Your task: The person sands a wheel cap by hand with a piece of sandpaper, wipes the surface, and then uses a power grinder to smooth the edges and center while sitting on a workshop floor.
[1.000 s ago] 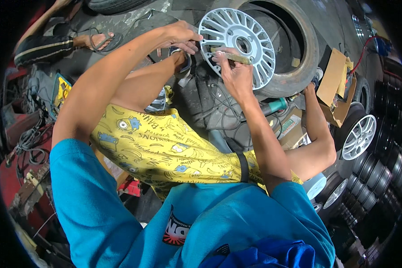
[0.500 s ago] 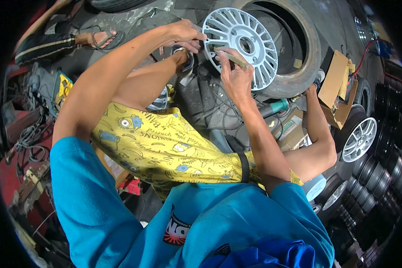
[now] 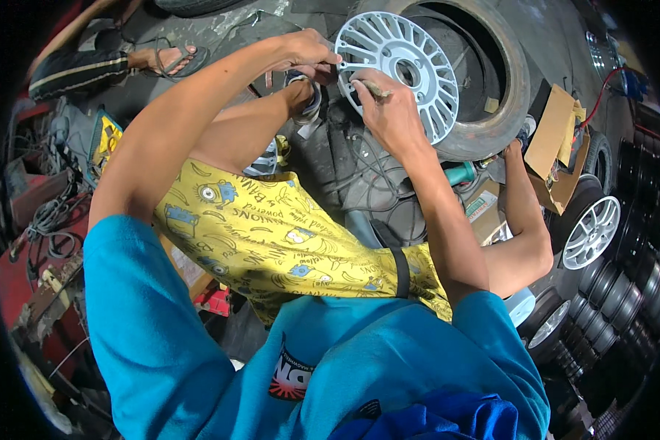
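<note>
Rubbing appears in hand, likely calling next for steady pressure: the right hand [image 3: 394, 110] pinches a tan, oblong pad [image 3: 378, 89], the pale-grey, round, spoked metal wheel [image 3: 402, 53] just beyond its fingers; the left hand [image 3: 309, 50], fingers curled, meets the wheel, hold unclear.

Cables [image 3: 376, 174] in the way below wheel [image 3: 422, 72]

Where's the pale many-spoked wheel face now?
Head view, top, just right of centre: the wheel face overlaps the left side of the large tyre, with the left hand at its left rim and the right hand at its lower left.
</note>
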A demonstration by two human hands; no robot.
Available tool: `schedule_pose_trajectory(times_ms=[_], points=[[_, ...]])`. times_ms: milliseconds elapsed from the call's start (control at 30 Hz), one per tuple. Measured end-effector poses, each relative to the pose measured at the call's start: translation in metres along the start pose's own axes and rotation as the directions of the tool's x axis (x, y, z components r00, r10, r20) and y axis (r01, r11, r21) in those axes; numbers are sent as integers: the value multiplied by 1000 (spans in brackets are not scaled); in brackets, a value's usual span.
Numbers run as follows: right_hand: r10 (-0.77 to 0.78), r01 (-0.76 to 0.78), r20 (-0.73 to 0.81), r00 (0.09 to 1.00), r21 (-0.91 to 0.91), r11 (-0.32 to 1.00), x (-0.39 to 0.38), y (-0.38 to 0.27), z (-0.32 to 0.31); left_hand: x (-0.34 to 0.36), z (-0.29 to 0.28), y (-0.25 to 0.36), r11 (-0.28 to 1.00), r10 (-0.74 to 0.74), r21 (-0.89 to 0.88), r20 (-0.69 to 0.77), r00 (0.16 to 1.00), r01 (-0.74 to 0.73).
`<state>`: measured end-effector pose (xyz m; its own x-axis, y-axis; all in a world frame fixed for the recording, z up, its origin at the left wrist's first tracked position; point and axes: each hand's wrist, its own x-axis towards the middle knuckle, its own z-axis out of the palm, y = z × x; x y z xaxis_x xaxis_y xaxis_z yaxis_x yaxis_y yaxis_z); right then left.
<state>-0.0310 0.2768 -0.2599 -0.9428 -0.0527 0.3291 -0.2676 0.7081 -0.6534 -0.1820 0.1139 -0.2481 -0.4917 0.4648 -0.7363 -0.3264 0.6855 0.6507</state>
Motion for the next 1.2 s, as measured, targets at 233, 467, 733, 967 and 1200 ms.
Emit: schedule_pose_trajectory(times_ms=[233,467,733,967,1200], points=[[465,-526,249,849,477,705,-7,24,12,12,0,-7,999,6,-45,69,998,-3],[489,-401,-37,871,522,753,-28,10,21,13,-4,-8,999,-22,-43,106,994,26],[436,-372,-48,899,441,817,-23,19,24,16,-1,-5,998,-54,47,99,994,50],[639,-441,117,760,816,374,-40,42,-6,35,-11,-29,995,-95,31,167,981,91],[735,-461,77,674,821,337,-80,53,-24,47,-13,-42,998,20,-57,192,981,-9]])
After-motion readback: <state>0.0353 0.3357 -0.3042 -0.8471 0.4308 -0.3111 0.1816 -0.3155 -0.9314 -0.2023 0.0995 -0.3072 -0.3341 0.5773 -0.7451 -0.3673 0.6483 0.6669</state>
